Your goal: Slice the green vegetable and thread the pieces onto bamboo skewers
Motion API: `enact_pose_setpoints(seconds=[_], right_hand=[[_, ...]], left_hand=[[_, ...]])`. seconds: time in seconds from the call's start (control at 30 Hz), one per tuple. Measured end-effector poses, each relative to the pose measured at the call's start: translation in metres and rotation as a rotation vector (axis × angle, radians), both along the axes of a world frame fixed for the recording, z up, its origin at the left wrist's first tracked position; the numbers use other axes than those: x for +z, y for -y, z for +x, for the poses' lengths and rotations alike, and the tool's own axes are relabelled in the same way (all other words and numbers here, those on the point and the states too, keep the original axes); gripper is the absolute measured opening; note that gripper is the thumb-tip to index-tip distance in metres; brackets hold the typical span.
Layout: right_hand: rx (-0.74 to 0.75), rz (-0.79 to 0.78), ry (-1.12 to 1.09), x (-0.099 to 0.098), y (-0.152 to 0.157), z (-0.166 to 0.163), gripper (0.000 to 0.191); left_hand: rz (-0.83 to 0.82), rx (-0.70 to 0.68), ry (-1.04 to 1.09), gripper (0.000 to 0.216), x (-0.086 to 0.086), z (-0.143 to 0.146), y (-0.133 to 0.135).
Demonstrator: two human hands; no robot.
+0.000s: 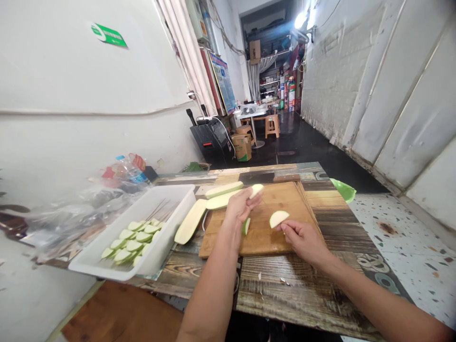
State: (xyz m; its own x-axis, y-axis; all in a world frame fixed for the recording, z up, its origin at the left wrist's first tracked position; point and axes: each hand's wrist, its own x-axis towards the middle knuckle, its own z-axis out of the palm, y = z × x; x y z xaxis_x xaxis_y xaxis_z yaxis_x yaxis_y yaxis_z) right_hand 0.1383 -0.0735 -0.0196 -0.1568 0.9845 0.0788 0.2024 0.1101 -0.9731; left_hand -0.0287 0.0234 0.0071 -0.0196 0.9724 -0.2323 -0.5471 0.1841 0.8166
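My left hand (242, 203) is above the cutting board (265, 240), its fingers closed on a pale half-round zucchini slice (256, 191). Between the thumb and fingers of my right hand (302, 240) is another half-round zucchini slice (278, 218), held low at its edge; whether a skewer runs into it is hidden. A green-skinned zucchini piece (245, 226) lies on the board beside my left wrist. Halved zucchini lengths (191, 222) rest at the board's left and back. Left of these, a white plastic tub (178, 199) contains several zucchini slices (133, 240) and thin wooden skewers (156, 209).
A knife (261, 178) with a wooden handle lies behind the board on the wood-patterned table (281, 285). Plastic bags (89, 204) and a bottle (133, 171) crowd the left wall. Farther back are a black speaker (213, 140), a cardboard box (242, 146) and stools (272, 126).
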Motion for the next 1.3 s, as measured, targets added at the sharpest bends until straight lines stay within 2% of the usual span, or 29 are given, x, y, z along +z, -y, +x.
enact_pose_setpoints(seconds=[0.1, 0.27, 0.4, 0.47, 0.63, 0.7, 0.77, 0.87, 1.03, 1.1, 1.2, 1.27, 1.3], right_hand=[[0.009, -0.087, -0.1, 0.002, 0.001, -0.002, 0.029], [0.085, -0.35, -0.363, 0.004, 0.004, -0.006, 0.027], [0.155, -0.395, -0.423, 0.002, 0.003, -0.005, 0.03], [0.104, -0.299, -0.3, -0.001, 0.002, -0.004, 0.029], [-0.049, 0.243, 0.245, -0.007, 0.001, 0.002, 0.029], [-0.074, 0.339, 0.404, -0.007, 0.002, 0.003, 0.031], [-0.073, 0.355, 0.454, -0.006, 0.002, 0.003, 0.031], [-0.036, 0.227, 0.266, -0.002, 0.001, 0.001, 0.027], [0.068, -0.275, -0.278, 0.0, 0.001, -0.003, 0.026], [0.115, -0.396, -0.434, 0.001, 0.001, -0.004, 0.026], [0.128, -0.446, -0.5, 0.004, 0.0, -0.003, 0.029], [0.079, -0.379, -0.376, 0.004, -0.001, -0.002, 0.028], [0.047, -0.294, -0.263, 0.003, -0.001, -0.002, 0.027]], left_hand=[[-0.02, 0.006, 0.053, 0.007, -0.002, 0.004, -0.002], [-0.097, -0.005, 0.187, 0.014, -0.003, 0.011, -0.002], [-0.132, 0.041, 0.145, 0.011, 0.002, 0.015, 0.002], [-0.134, 0.06, 0.14, 0.008, 0.003, 0.015, 0.003], [-0.145, 0.065, 0.16, 0.005, 0.0, 0.016, 0.002], [-0.132, 0.077, 0.161, 0.005, -0.001, 0.018, 0.003], [-0.119, 0.084, 0.16, 0.004, -0.001, 0.021, 0.004], [-0.115, 0.082, 0.164, 0.003, -0.001, 0.022, 0.005], [-0.114, 0.076, 0.171, 0.004, -0.002, 0.022, 0.005], [-0.112, 0.078, 0.167, 0.004, -0.002, 0.023, 0.005], [-0.117, 0.081, 0.16, 0.005, -0.004, 0.024, 0.004], [-0.112, 0.084, 0.156, 0.005, -0.006, 0.024, 0.004], [-0.109, 0.086, 0.155, 0.006, -0.006, 0.025, 0.004]])
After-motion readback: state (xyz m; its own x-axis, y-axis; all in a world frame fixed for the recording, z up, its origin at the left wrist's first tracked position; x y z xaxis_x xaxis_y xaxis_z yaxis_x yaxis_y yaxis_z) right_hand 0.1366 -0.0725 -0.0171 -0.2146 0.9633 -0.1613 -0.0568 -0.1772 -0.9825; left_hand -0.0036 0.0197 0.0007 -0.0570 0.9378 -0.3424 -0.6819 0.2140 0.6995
